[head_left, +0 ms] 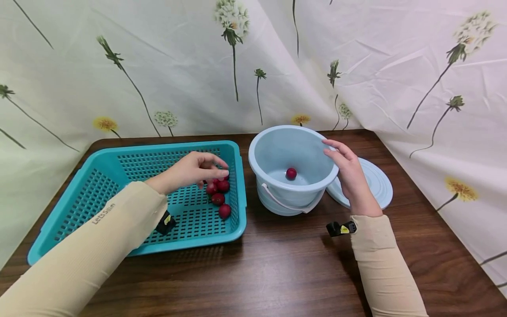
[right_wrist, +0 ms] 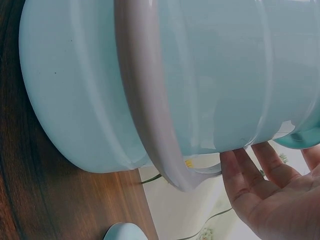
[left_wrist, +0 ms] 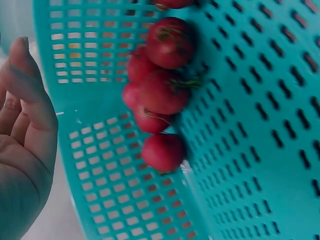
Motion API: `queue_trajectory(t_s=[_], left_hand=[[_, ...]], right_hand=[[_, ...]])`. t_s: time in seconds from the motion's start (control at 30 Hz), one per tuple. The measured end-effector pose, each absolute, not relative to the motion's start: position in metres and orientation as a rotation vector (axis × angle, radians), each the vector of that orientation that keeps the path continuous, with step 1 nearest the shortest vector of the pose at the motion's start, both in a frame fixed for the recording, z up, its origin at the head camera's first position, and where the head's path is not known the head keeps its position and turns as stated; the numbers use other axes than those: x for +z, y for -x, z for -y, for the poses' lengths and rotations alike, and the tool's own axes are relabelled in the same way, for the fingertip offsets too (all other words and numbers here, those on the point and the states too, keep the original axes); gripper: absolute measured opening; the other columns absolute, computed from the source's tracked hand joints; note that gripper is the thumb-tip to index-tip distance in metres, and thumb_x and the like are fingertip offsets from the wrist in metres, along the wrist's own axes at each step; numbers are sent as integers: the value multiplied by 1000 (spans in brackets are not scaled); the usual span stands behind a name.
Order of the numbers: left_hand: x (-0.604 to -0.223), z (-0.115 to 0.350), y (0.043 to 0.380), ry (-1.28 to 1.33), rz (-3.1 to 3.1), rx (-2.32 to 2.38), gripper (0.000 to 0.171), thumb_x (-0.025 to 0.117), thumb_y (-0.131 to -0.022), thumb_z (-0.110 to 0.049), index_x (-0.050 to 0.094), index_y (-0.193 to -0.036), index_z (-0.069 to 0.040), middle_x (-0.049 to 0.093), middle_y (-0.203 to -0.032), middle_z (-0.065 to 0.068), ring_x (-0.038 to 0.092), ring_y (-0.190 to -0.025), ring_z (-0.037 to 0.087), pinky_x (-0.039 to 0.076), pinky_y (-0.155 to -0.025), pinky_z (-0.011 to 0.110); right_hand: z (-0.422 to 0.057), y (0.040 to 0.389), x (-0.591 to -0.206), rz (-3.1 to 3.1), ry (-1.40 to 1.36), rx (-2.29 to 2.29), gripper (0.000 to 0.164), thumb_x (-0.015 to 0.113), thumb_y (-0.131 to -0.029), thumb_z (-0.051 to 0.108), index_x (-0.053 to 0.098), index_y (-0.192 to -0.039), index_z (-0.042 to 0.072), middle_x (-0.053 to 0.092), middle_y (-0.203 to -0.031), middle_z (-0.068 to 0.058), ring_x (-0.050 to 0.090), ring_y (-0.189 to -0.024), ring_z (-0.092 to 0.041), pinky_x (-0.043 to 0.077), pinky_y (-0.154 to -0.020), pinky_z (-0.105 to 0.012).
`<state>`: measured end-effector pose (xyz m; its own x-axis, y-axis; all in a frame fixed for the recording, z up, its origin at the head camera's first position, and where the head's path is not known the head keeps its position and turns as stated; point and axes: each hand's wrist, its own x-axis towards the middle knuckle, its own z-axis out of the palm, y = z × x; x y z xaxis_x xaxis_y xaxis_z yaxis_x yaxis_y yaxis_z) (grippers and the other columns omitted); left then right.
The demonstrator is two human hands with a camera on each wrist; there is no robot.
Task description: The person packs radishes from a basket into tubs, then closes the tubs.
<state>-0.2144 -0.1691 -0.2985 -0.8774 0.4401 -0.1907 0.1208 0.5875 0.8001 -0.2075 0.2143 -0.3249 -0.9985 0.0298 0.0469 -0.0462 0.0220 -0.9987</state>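
Note:
My left hand (head_left: pixel 196 168) hovers over the right end of a teal slotted basket (head_left: pixel 237 176), its fingers loosely bent. Below it lie several small round red radishes (head_left: pixel 218 199); the left wrist view shows the radishes (left_wrist: pixel 165 92) apart from the hand (left_wrist: pixel 25 110), which has nothing visible in it. At the right side of a light blue bucket (head_left: pixel 273 176), my right hand (head_left: pixel 348 169) holds the rim. Its fingers (right_wrist: pixel 245 180) touch the outer wall in the right wrist view. One radish (head_left: pixel 291 173) sits on the bucket's bottom.
A round light blue lid (head_left: pixel 378 182) lies flat on the dark wooden table (head_left: pixel 277 264), right of the bucket and partly behind my right hand. The bucket's pale handle (head_left: pixel 293 207) hangs down in front. A flower-printed white cloth (head_left: pixel 178 66) stands behind the table.

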Motion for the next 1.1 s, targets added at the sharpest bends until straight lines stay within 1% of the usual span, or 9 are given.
queue_trajectory(t_s=[0.13,0.3,0.4,0.6,0.83,0.97,1.1], left_hand=[[-307,173,214,-454,-2405,1155,43,68,-94,-35,64,-126,-6,70,-82,11,65,-75,27,57,-64,38],[-317,176,215,-439,-2327,1109,46,69,-94,-33,62,-129,-5,75,-96,12,68,-75,25,58,-63,36],[-322,178,214,-438,-2274,1070,48,70,-93,-33,61,-131,-4,75,-100,13,70,-74,26,58,-62,34],[-329,179,213,-432,-2198,993,52,70,-93,-32,58,-135,-4,75,-99,14,72,-71,23,60,-62,35],[-334,179,211,-425,-2142,909,52,70,-93,-31,58,-137,-6,73,-101,10,72,-70,22,61,-63,38],[-337,178,210,-410,-2112,903,52,70,-93,-30,57,-137,-7,75,-102,8,72,-71,21,62,-63,38],[-340,176,208,-394,-2083,900,52,71,-93,-27,56,-139,-7,76,-99,9,72,-72,21,61,-62,39]], right_hand=[[-214,207,-325,2203,-21,2158,28,58,-99,27,61,-127,20,47,-139,-1,48,-117,-11,41,-96,-28],[-214,208,-326,2201,-23,2160,30,57,-99,27,61,-128,19,46,-142,-3,47,-120,-12,40,-97,-29],[-214,208,-326,2200,-21,2155,31,57,-99,27,61,-129,18,46,-143,-3,46,-121,-12,39,-98,-29],[-214,208,-326,2208,-17,2150,32,57,-99,28,60,-130,18,45,-145,-4,45,-123,-13,39,-99,-31],[-214,209,-325,2205,-13,2161,31,57,-100,27,60,-129,19,45,-145,-3,46,-122,-12,39,-98,-30],[-214,209,-325,2205,-11,2163,30,57,-99,27,61,-129,20,45,-145,-3,46,-121,-12,39,-98,-30],[-214,208,-325,2209,-5,2160,31,57,-99,27,61,-129,19,44,-146,-4,45,-122,-12,39,-98,-30]])
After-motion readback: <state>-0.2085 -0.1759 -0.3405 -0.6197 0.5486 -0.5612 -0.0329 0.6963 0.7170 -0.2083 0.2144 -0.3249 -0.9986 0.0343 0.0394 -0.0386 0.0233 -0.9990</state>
